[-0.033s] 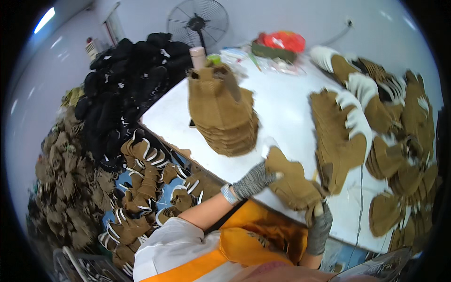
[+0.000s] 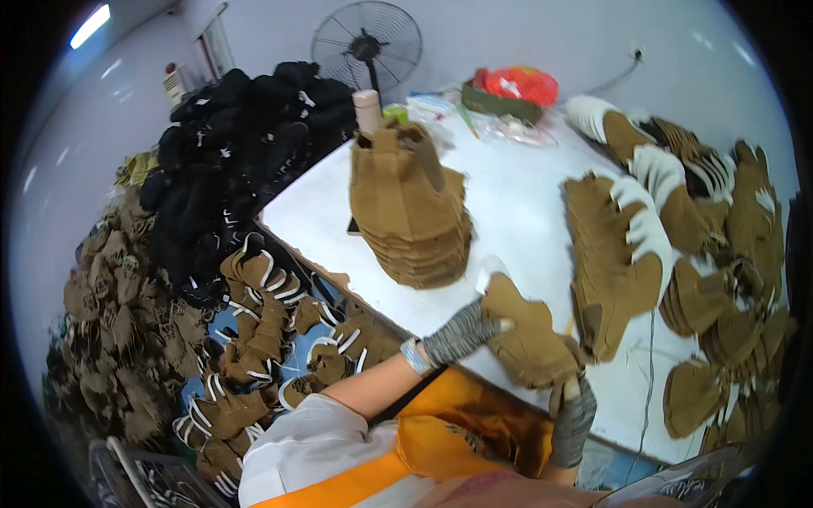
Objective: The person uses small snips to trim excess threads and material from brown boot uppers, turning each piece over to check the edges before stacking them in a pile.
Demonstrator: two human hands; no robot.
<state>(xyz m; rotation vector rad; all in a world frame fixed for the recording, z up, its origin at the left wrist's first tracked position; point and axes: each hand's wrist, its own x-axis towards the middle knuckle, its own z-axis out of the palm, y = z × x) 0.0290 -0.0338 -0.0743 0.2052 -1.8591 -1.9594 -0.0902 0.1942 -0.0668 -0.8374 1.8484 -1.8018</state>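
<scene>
— What are the hands on?

— I see both on one brown glove (image 2: 532, 339), low and right of centre in the frame, at the near edge of the white table (image 2: 517, 212). The left hand (image 2: 461, 333), in a grey knit glove, comes in from the lower left and its fingers lie pressed on the glove's left side. The right hand (image 2: 572, 419), also in grey knit, comes up from the bottom edge and pinches the glove's lower right corner.

— So the glove sits between them?

— Yes, above the right hand and just right of the left one, lying flat on the table.

— What's around it?

— A tall stack (image 2: 411, 212) of brown pieces stands behind it, near centre. Rows of brown gloves with white cuffs (image 2: 644, 229) fill the right side. Upper left, I see a black heap (image 2: 229, 152); below the table edge at left, more brown gloves (image 2: 262, 339). A fan (image 2: 366, 42) stands at the top.
</scene>
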